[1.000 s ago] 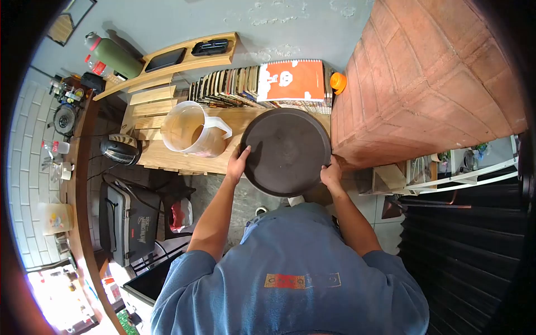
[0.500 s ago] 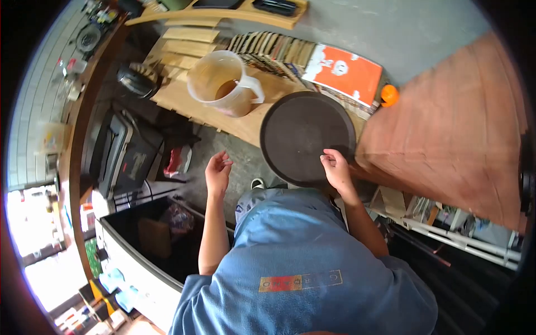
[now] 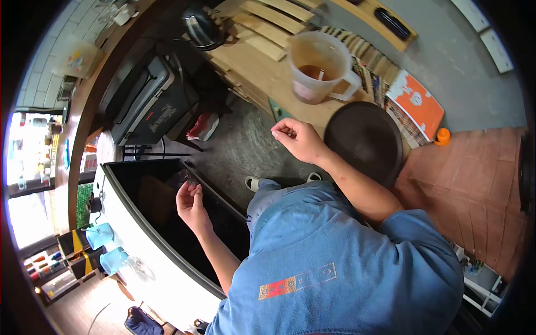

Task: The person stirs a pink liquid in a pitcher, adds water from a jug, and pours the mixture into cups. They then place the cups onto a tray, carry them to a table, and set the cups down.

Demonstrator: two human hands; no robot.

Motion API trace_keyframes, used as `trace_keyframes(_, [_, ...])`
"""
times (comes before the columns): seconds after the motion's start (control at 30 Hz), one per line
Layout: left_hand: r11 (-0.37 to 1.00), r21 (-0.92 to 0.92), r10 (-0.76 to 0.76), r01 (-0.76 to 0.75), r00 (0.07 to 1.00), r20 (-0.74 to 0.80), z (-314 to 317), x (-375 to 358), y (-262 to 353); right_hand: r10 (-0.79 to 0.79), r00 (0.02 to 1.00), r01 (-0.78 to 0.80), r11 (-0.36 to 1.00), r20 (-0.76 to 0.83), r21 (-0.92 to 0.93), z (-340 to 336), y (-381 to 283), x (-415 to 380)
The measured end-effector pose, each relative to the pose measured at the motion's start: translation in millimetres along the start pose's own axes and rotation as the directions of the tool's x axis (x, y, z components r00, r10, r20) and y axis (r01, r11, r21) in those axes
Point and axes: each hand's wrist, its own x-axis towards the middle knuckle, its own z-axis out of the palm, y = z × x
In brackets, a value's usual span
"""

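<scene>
My left hand [image 3: 192, 205] hangs over the dark open-topped bin or cabinet [image 3: 162, 209], its fingers loosely bent and apart, with nothing visible in them. In front of my body, my right hand [image 3: 298, 138] is raised over the floor by the bench edge. Its fingers curl loosely, and I see nothing held. Just beyond it a round dark tray [image 3: 365, 142] leans or lies at the bench's near side, partly behind my forearm. A translucent plastic jug [image 3: 312, 84] with brown liquid and a thin stick inside stands on the wooden bench [image 3: 262, 84].
A row of books [image 3: 357, 53] and an orange-and-white booklet [image 3: 416, 103] line the wall, beside an orange ball-like object [image 3: 442, 137]. A black kettle [image 3: 204, 28] stands at the bench's far left. A dark hard case [image 3: 153, 106] is at left. A brown-covered block [image 3: 463, 184] rises at right.
My view has turned left, so the jug and tray now appear further right. My right hand has swung across my front, away from the tray; my left hand is lower, over the dark bin.
</scene>
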Motion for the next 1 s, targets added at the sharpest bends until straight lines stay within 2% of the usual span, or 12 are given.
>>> trace_keyframes(0.1, [0.998,-0.054,0.038,-0.041,0.998,-0.056,-30.2,34.7,13.1,-0.072,0.996,0.072,0.997,0.055,0.006,49.9,-29.6,39.1])
trace_keyframes(0.17, [0.991,-0.108,0.072,-0.075,0.997,-0.032,-57.5,61.0,17.1,-0.170,0.985,0.168,0.983,0.017,0.072,88.2,-49.6,61.8])
trace_keyframes(0.3, [0.985,-0.096,0.134,-0.147,0.982,-0.131,-107.6,107.4,32.0,-0.175,0.979,0.150,0.965,0.103,0.213,165.1,-73.8,103.8])
trace_keyframes(0.37, [0.969,-0.180,0.140,-0.172,0.974,-0.177,-128.5,115.9,43.0,-0.202,0.961,0.164,0.967,0.189,0.197,199.5,-81.8,123.6])
trace_keyframes(0.5, [0.967,-0.184,0.118,-0.174,0.952,-0.283,-163.4,114.6,52.0,-0.206,0.915,0.151,0.972,0.346,0.178,271.9,-103.1,146.3])
trace_keyframes(0.63, [0.978,-0.180,0.018,-0.108,0.897,-0.442,-183.4,113.1,46.8,-0.226,0.795,0.111,0.967,0.563,0.231,335.9,-118.8,171.9])
trace_keyframes(0.8, [0.979,-0.169,-0.031,-0.114,0.734,-0.678,-201.6,114.1,37.1,-0.238,0.612,0.048,0.963,0.755,0.265,414.5,-127.2,214.0])
trace_keyframes(0.83, [0.983,-0.155,-0.043,-0.099,0.697,-0.716,-203.4,112.8,38.6,-0.253,0.545,0.032,0.959,0.799,0.281,431.9,-128.6,222.4])
trace_keyframes(0.9, [0.989,-0.124,-0.056,-0.082,0.569,-0.820,-204.0,111.3,46.8,-0.225,0.469,0.007,0.968,0.854,0.251,462.0,-134.4,236.9])
trace_keyframes(1.0, [0.999,-0.046,-0.031,-0.029,0.392,-0.919,-195.4,105.8,61.2,-0.253,0.296,-0.031,0.961,0.921,0.274,497.1,-149.1,251.3])
